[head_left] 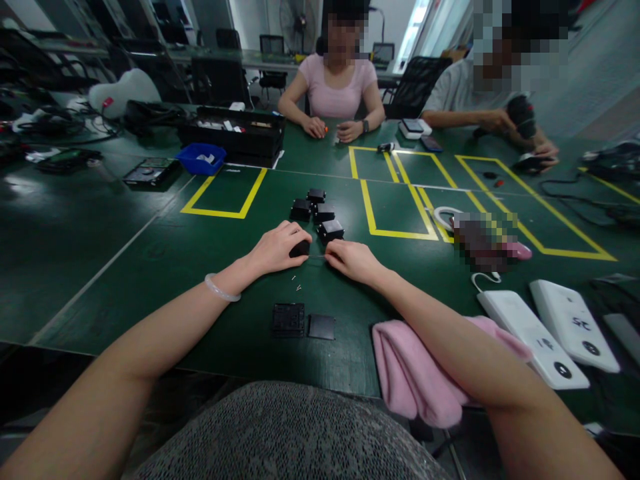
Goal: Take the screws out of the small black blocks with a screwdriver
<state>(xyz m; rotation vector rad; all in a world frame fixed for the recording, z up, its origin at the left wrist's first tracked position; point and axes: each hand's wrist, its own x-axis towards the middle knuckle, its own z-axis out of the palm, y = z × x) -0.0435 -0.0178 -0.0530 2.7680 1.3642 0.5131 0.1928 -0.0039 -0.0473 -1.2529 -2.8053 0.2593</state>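
Note:
My left hand [277, 250] is closed around a small black box [300, 249], its fingers covering much of it. Between the fingertips of my right hand [354, 261] is one end of a thin metal rod [317, 256], whose other end reaches the box; the exact contact is too small to make out. Just beyond my hands several similar black boxes sit close together, the nearest box [331, 230] having a lighter top. Tiny screws [299, 287] lie below my left hand. Nearer to me are an open black plastic case half [289, 320] and a flat black plate [321, 327].
A pink cloth [415, 373] lies under my right forearm, beside white power banks [533, 337]. Far left stand a blue tray [201, 160] and a black toolbox [233, 137]. Yellow tape [400, 235] marks the green table. Two people work opposite, one holding a power drill [521, 117].

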